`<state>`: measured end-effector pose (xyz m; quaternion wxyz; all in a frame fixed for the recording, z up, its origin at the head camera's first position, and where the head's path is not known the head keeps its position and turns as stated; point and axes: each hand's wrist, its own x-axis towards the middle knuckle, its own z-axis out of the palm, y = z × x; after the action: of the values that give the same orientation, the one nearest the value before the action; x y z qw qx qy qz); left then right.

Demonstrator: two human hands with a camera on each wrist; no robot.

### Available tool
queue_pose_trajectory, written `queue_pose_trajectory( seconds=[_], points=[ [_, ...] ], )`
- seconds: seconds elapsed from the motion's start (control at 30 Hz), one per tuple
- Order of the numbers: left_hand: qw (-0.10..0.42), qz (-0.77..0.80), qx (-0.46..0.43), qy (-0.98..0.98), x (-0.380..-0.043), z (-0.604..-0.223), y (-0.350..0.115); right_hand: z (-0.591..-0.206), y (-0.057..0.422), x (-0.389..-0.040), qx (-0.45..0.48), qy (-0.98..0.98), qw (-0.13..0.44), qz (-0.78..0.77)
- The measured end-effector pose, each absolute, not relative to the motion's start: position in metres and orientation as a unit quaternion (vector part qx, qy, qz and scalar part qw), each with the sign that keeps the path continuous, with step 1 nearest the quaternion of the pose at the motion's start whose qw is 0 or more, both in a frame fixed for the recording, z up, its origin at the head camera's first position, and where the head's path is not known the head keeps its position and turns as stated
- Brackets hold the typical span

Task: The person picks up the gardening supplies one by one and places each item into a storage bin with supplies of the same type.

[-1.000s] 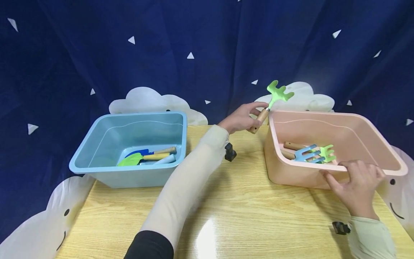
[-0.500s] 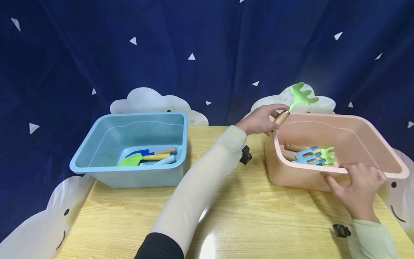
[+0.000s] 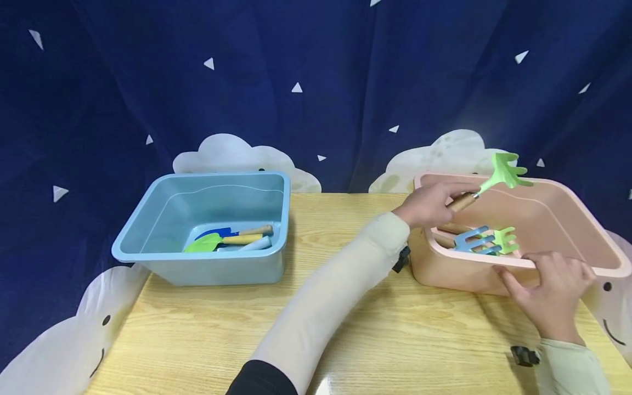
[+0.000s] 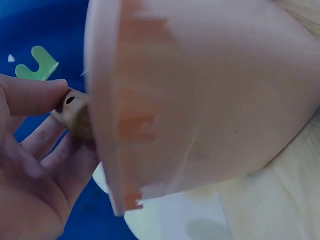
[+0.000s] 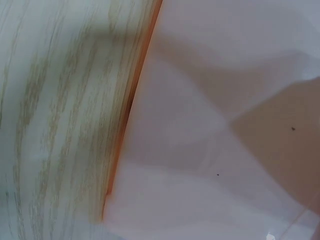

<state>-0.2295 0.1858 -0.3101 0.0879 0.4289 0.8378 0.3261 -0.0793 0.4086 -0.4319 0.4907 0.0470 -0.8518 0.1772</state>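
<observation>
My left hand [image 3: 428, 204] holds a green hand rake [image 3: 504, 171] by its wooden handle, tines up, over the left side of the pink bin [image 3: 424, 267]. In the left wrist view the thumb of that hand [image 4: 30, 145] lies on the handle [image 4: 77, 115], close beside the bin's rim. My right hand [image 3: 555, 291] grips the front rim of the bin, thumb outside. Inside lie a light blue hand fork [image 3: 471, 241], a second green rake [image 3: 504, 238] and wooden handles. The right wrist view shows the bin's outer wall [image 5: 200, 125]; the hand is out of sight there.
A light blue bin [image 3: 207, 270] stands on the left of the wooden table [image 3: 207, 329]. In it lie a dark blue tool [image 3: 213, 232], a green trowel [image 3: 203, 243] with a yellow handle, and a pale blue handle [image 3: 257, 243]. A dark blue curtain [image 3: 336, 66] hangs behind.
My left hand has carried the green rake rightward, from the gap between the bins to over the pink bin, and the rake has tipped further right and lower. The right hand stays on the rim.
</observation>
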Motion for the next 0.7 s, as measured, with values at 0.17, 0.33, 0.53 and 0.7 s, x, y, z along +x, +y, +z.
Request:
queue_pose_trajectory(
  seconds=[0.17, 0.33, 0.53, 0.7],
  points=[
    [0.077, 0.302, 0.436, 0.844, -0.2254, -0.3167, 0.1939, -0.4309, 0.4079, -0.0789, 0.047, -0.850, 0.494, 0.177],
    [0.076, 0.308, 0.447, 0.837, -0.2247, -0.3175, 0.1942, -0.4321, 0.4094, -0.0790, 0.047, -0.847, 0.500, 0.175],
    [0.102, 0.337, 0.430, 0.831, -0.2265, -0.3172, 0.1921, -0.4335, 0.4129, -0.0789, 0.047, -0.856, 0.486, 0.171],
    [0.118, 0.356, 0.432, 0.820, -0.2277, -0.3182, 0.1909, -0.4353, 0.4149, -0.0788, 0.043, -0.862, 0.476, 0.169]
  ],
)
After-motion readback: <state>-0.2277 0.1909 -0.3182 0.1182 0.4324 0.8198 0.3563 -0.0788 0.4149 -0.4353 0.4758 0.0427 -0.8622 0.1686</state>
